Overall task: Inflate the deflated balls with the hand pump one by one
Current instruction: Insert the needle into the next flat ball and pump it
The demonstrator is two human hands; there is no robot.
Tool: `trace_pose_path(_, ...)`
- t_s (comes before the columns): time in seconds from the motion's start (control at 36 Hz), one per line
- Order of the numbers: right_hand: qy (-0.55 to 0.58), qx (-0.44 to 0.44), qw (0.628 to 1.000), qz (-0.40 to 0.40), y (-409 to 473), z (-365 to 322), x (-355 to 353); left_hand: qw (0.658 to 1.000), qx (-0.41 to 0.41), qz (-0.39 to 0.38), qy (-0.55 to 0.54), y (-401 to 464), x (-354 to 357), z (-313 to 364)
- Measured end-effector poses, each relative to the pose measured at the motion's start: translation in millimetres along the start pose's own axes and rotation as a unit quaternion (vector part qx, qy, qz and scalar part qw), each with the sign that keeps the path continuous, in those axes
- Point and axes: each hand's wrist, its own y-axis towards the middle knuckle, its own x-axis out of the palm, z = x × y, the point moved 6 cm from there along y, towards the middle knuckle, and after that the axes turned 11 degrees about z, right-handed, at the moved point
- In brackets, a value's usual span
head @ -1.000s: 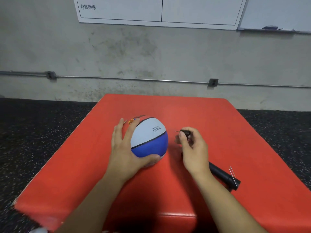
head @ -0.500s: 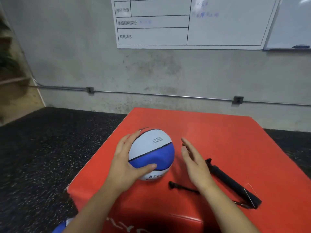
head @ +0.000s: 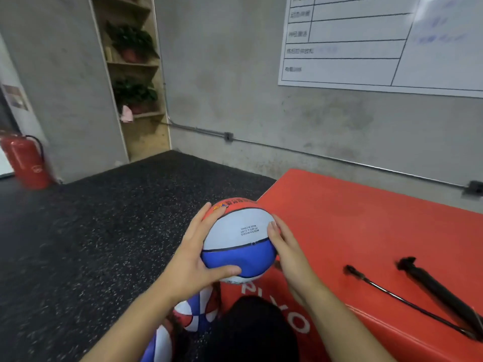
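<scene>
Nearest, below the wrists, two more red, white and blue balls (head: 194, 313) lie on the dark speckled floor (head: 78, 244), partly hidden by the forearms and a dark shape at the bottom edge; whether they are flat or full I cannot tell.

Above them both hands hold one ball (head: 239, 240) between them — it is off the red box (head: 366, 231), in the air at its near left corner. The left hand (head: 192, 259) grips the ball's left side, fingers spread up over the red panel and thumb curled under against the blue one; the right hand (head: 286, 253) presses on the right side with fingers fairly straight, their tips on the white panel beside the small printed text. The ball looks round and firm; a black seam runs between its white and blue panels.

To the right of the right hand, well apart from it, the black pump (head: 439, 291) lies on the box top, slanting toward the near right edge; between pump and hand lies its thin black hose (head: 397, 299), roughly parallel to the pump, the two meeting at their near ends.

Farther off, beyond the left hand, a red fire extinguisher (head: 24, 160) stands at the grey wall; a wooden shelf (head: 136, 74) with potted plants fills the corner — and past the right hand a whiteboard (head: 379, 40) hangs above a thin pipe along the wall.
</scene>
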Motion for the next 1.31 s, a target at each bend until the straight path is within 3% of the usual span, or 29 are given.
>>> trace_pose_path(0.31,-0.047,0.062,0.993,-0.091,-62.4,59.9,158.9,0.993,-0.091,-0.02,0.068,-93.0,-136.3,-82.7)
trace_pose_path(0.53,-0.098,0.117,0.978,-0.139,-95.0,117.9,231.9,0.985,-0.155,0.055,0.052,-164.5,-185.0,-136.7)
trace_pose_path(0.69,-0.167,0.154,0.955,-0.193,-112.1,162.8,258.6,0.961,-0.261,0.09,-0.004,-217.1,-200.8,-185.8)
trace_pose_path(1.0,-0.284,0.212,0.883,-0.31,-132.5,223.7,281.8,0.923,-0.362,0.126,-0.035,-293.5,-206.6,-247.3)
trace_pose_path(1.17,-0.342,0.194,0.848,-0.356,-145.9,246.6,289.5,0.9,-0.405,0.164,0.004,-343.7,-247.8,-280.0)
trace_pose_path(1.31,-0.374,0.17,0.832,-0.373,-150.0,253.7,292.8,0.886,-0.436,0.147,0.053,-392.7,-287.0,-295.6)
